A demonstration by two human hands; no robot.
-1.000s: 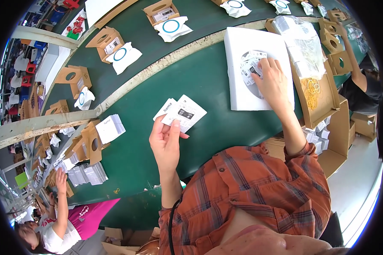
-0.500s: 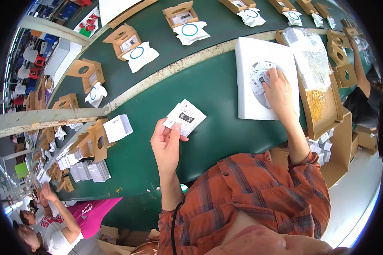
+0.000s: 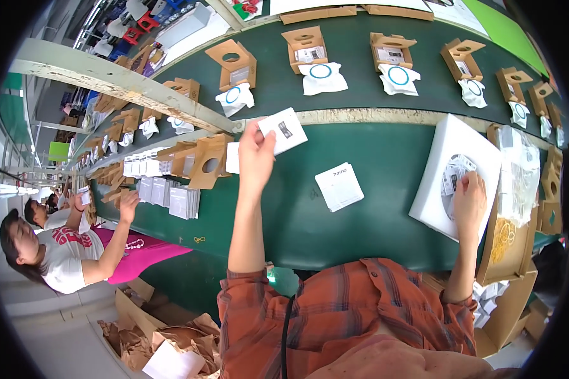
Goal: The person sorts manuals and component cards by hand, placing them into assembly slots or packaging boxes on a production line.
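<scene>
The left hand (image 3: 259, 148) is closed, with the thumb on the face of a white booklet (image 3: 292, 126), whose dark picture looks upward; its longer direction seems to run from lower left to upper right. The small stack of leaflets (image 3: 339, 187) lies on the green table (image 3: 373, 237) between the two hands, to the right of the left hand and nearer to the body; it is almost square, slightly turned, and the left hand appears the closer one. The right hand (image 3: 470, 205) is at the round hollow of a white foam block (image 3: 463, 136), its fingers bent closely together (whether they pinch something, I cannot tell). In this hollow are loose printed cards (image 3: 452, 177). Just beside the block, a cardboard tray (image 3: 501, 270) holds a clear plastic bag (image 3: 517, 183), with white packs inside, and yellow rubber bands (image 3: 503, 239). Beyond the table's raised edge stand open brown boxes (image 3: 302, 38) with printed papers inside, and before them lie white-wrapped pieces (image 3: 325, 86) with blue rings.
</scene>
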